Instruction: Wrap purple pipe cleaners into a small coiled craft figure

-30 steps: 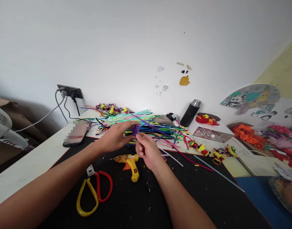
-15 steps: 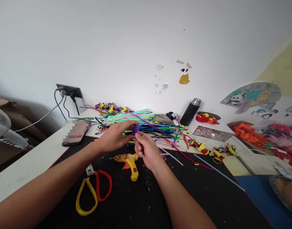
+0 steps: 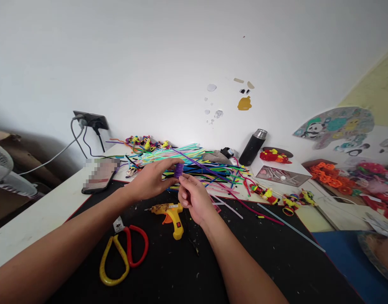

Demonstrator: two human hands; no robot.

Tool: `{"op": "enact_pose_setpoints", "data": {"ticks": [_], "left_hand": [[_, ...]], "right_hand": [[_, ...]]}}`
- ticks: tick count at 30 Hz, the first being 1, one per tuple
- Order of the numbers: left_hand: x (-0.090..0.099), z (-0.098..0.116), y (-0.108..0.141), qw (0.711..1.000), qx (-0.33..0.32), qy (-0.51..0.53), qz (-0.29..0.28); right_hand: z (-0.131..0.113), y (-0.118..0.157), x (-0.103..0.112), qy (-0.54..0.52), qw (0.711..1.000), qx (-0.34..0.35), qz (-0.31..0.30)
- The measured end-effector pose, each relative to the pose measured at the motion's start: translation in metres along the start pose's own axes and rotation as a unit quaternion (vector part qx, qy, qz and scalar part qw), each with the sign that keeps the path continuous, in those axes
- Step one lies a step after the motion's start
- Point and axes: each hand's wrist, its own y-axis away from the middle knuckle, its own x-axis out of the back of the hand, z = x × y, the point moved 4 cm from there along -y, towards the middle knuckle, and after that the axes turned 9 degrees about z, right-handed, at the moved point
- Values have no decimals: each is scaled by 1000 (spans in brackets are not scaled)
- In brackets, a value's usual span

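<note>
Between my two hands, above the black mat, is a small purple ribbed piece that looks like a coiled pipe cleaner (image 3: 179,170). My left hand (image 3: 152,179) grips it from the left, its thumb below and fingers above. At its lower right edge, the thumb and forefinger of my right hand (image 3: 195,196) pinch it, with the other fingers curled in. Just under my hands lies a yellow glue gun (image 3: 177,228), nozzle pointing left. Scissors (image 3: 127,253) with one red and one yellow handle rest to its left.
Behind my hands spreads a pile of coloured pipe cleaners (image 3: 209,169). A black flask (image 3: 253,147) and a white box (image 3: 282,174) stand at the back right, with small finished figures (image 3: 290,202) in front. A phone (image 3: 100,175) lies at left, near a fan (image 3: 10,173).
Both hands keep their hold on the purple coiled pipe cleaner in almost the same place. The whole view has shifted very slightly.
</note>
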Motion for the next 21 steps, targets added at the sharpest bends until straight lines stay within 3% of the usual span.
{"op": "enact_pose_setpoints", "data": {"ticks": [21], "left_hand": [[0, 0, 1, 1000, 1, -5, 4]], "right_hand": [[2, -1, 0, 4, 1000, -7, 11]]}}
